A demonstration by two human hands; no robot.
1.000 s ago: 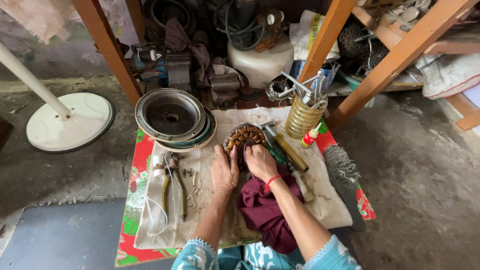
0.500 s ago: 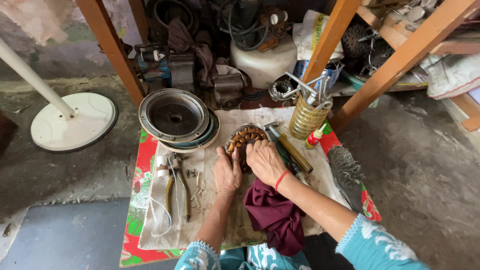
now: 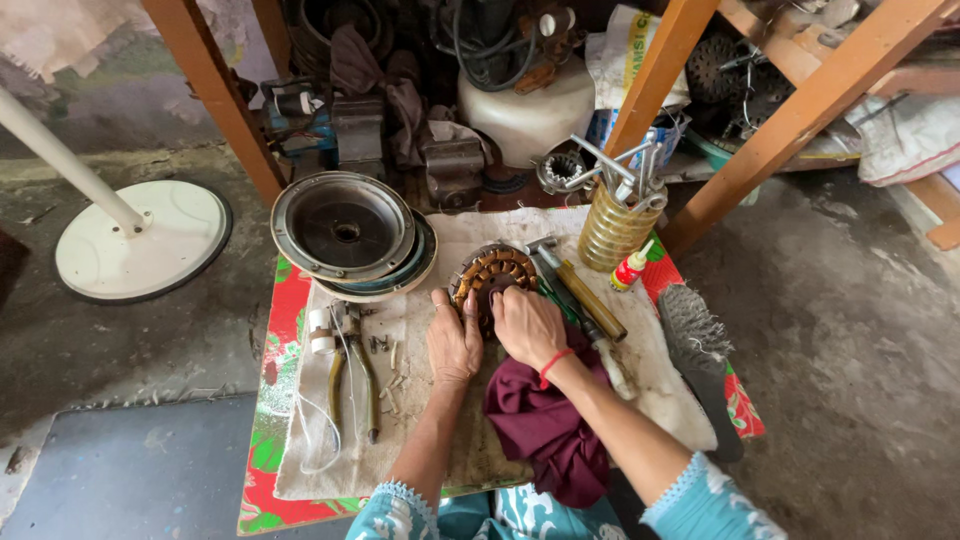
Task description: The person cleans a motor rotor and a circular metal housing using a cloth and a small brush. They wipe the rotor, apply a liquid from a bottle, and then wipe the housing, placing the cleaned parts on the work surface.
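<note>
Now I'd keep my left hand [image 3: 453,342] spread flat, bracing the copper-wound stator [image 3: 492,278] on the cloth-covered table [image 3: 430,440], while my right hand [image 3: 527,325] curls over its near edge, probably pinching a winding though fingertips are hidden, working gently, clear of the hammer [image 3: 580,292] beyond.

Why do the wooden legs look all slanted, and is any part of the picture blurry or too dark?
Head view: the wide lens leans the wooden legs outward near the edges; soft even daylight, no glare; the left hand, right hand and copper-wound stator look sharp; the clutter behind, around the white tank, sits in deep shadow, so details there are hard to make out.
</note>
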